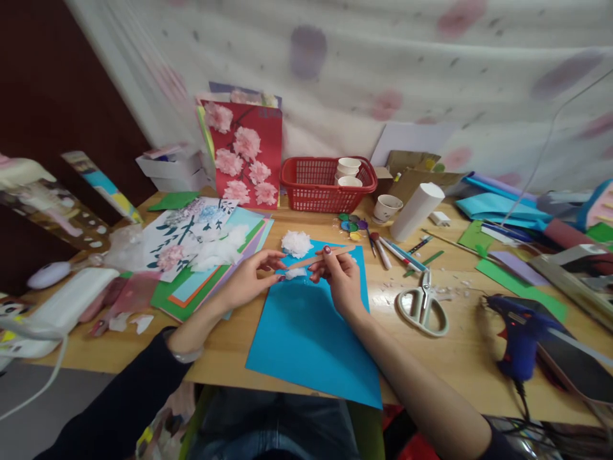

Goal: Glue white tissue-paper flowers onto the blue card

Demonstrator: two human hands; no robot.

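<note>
Head view: the person's got both hands near the middle of the frame, over the upper part of a bright blue sheet (318, 345) on the wooden desk (225, 358). The right hand (341, 284) is pinching a flat wooden stick (347, 250) kinda like a pen, one end slanting off toward the upper right. The left hand (256, 276) is just left of it, thumb and fingers curved around the stick's other end and a little white scrap (295, 273); can't really tell if it's gripping either one. Right above that, around the sheet's top left corner, sits a fluffy white paper flower (295, 243). Right of the sheet there are scissors (424, 310) with pale handles, and a blue glue gun (520, 345) is over at the lower right. Left of center there's a messy pile of colored paper (186, 291) with white tissue (223, 249) on top. Up top, a red card (268, 128) with pink flowers stands beside a red basket (306, 185) holding paper cups (348, 167).
</note>
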